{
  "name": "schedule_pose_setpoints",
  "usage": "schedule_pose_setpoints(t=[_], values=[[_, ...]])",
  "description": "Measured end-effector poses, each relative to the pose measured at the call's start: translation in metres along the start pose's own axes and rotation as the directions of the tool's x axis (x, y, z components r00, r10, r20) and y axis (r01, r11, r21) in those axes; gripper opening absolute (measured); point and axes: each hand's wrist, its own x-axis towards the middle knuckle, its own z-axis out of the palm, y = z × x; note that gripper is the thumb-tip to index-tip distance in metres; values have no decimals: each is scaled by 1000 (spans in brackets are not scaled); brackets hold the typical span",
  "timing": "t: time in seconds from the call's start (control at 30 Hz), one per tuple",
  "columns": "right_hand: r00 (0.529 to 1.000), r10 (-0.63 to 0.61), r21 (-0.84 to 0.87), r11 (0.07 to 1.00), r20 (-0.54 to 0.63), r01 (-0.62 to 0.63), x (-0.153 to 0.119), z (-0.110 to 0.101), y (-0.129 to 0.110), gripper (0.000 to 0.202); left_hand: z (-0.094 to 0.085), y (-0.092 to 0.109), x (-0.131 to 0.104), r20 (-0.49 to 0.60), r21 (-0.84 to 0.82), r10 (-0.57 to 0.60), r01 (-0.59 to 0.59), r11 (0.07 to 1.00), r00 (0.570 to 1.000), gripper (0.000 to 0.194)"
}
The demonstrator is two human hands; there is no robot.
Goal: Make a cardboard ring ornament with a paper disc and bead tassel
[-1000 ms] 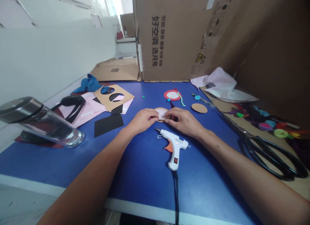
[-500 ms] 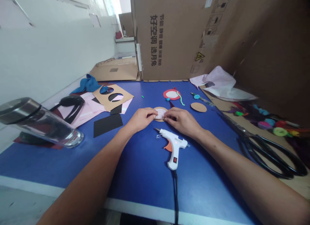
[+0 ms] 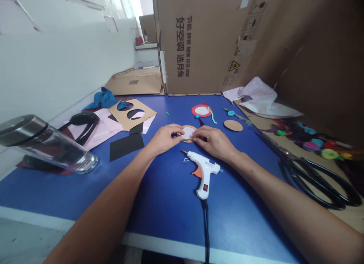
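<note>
Between my hands lies a small cardboard disc (image 3: 187, 140) with a round white paper (image 3: 188, 133) on top. My left hand (image 3: 166, 138) is closed at the disc's left edge, thumb and fingers pinching the rim. On the right edge, my right hand (image 3: 212, 142) presses its fingertips together against the paper and disc. Just below them a white glue gun (image 3: 205, 169) with an orange trigger rests on the blue table (image 3: 165, 203). Behind the hands are a red ring with a white centre (image 3: 201, 111) and a loose cardboard circle (image 3: 233, 125).
On the left stand a clear bottle (image 3: 65, 146), a black paper piece (image 3: 126, 147) and cardboard with cut-out holes (image 3: 133, 113). Large black-handled scissors (image 3: 315, 177) lie at right, beside colourful craft bits (image 3: 321, 144). A big cardboard box (image 3: 204, 44) walls the back.
My left fingers have shifted slightly at the disc's left edge, and more of the white paper shows. The right hand and the glue gun stay put.
</note>
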Motion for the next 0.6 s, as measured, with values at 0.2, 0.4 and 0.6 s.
schedule_pose_setpoints(t=[0.2,0.4,0.6], values=[[1000,7,-5,1000,2,-7,0,-1,-1,15,-9,-1,-2,26,54,39,-40,998,999,35],[1000,4,-6,1000,11,-3,1,-1,1,15,-9,1,-2,58,102,6,-12,995,998,33],[1000,-2,-3,1000,3,2,1,-1,1,15,-7,0,-2,52,135,19,-26,991,998,31]])
